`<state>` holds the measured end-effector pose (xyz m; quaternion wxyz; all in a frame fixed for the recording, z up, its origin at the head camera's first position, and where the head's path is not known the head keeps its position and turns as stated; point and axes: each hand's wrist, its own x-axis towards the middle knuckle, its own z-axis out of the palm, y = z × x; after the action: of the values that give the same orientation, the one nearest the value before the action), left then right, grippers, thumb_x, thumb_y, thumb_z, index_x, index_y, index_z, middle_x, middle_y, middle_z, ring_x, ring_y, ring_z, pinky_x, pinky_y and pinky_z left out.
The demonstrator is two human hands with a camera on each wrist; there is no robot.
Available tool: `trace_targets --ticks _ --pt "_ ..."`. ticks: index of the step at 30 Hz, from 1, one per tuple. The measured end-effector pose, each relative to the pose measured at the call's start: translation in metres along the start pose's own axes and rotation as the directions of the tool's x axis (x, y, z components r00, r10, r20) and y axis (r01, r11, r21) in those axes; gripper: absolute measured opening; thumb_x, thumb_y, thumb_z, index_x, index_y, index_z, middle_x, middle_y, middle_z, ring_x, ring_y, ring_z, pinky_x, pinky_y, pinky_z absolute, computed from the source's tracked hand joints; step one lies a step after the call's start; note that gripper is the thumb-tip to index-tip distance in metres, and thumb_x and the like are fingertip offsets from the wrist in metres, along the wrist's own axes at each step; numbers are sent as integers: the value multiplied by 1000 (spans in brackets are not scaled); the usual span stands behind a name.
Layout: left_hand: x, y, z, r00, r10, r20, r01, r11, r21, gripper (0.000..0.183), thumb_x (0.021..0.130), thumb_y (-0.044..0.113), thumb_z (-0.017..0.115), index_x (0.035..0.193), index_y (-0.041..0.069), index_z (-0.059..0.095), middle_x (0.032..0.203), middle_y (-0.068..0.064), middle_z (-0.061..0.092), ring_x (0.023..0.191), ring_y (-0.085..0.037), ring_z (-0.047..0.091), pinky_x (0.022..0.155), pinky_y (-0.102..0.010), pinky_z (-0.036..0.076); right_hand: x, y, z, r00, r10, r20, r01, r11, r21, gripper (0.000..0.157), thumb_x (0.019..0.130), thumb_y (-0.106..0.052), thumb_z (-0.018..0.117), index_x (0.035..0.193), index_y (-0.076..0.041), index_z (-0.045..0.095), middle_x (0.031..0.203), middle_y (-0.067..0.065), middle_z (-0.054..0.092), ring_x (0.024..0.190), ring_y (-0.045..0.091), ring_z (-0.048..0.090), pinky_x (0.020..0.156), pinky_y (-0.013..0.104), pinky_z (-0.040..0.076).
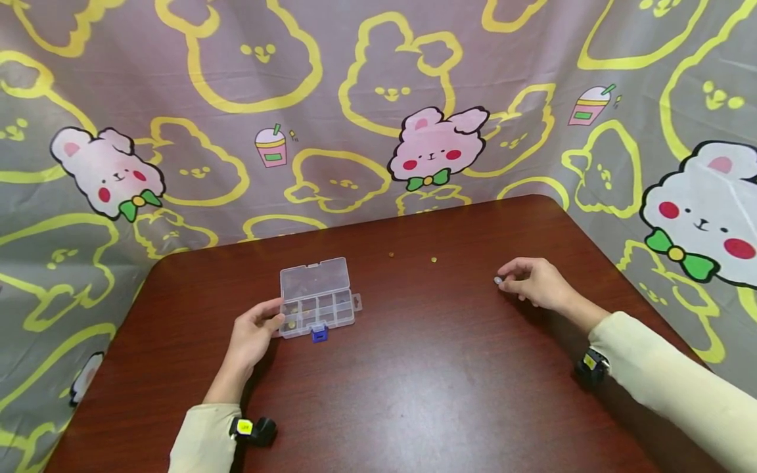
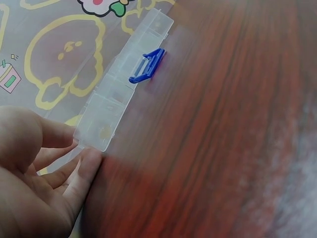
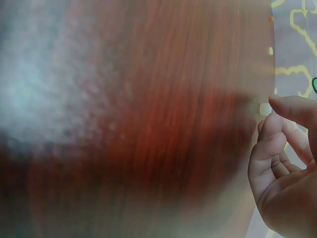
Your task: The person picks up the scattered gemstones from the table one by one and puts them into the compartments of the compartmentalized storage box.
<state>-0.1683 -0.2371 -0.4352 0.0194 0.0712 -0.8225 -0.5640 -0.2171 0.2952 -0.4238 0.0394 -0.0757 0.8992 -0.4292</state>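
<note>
A clear plastic compartment box lies on the table with its lid raised toward the far side. My left hand pinches its left end between thumb and fingers, as the left wrist view also shows at the box corner. A blue latch hangs open at the box front. Small yellowish pieces lie in the left compartments. Far to the right, my right hand pinches a small whitish bead-like piece between thumb and fingertips. The piece shows pale at the fingertips in the right wrist view.
Two small pieces lie on the far part of the table: a yellow one and an orange-brown one. The brown wooden table has rounded far corners. A patterned curtain hangs behind it and along the sides.
</note>
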Motion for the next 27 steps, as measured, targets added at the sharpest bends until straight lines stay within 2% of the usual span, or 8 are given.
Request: trace_targets --ticks 8,27 --pt "0 1 -1 1000 -3 4 3 1000 8 36 100 1 58 136 -4 58 131 -27 58 96 -14 61 74 -20 56 5 0 0 1000 9 10 -9 1000 -19 21 90 -12 75 107 -3 70 81 8 64 54 18 54 39 29 43" --pt "1 -1 0 1000 -4 -1 4 1000 -7 36 99 0 58 136 -4 58 131 -26 59 92 -8 60 74 -20 56 9 -1 0 997 40 61 -38 999 -35 22 89 -13 76 106 -1 71 78 5 59 51 14 49 39 28 41"
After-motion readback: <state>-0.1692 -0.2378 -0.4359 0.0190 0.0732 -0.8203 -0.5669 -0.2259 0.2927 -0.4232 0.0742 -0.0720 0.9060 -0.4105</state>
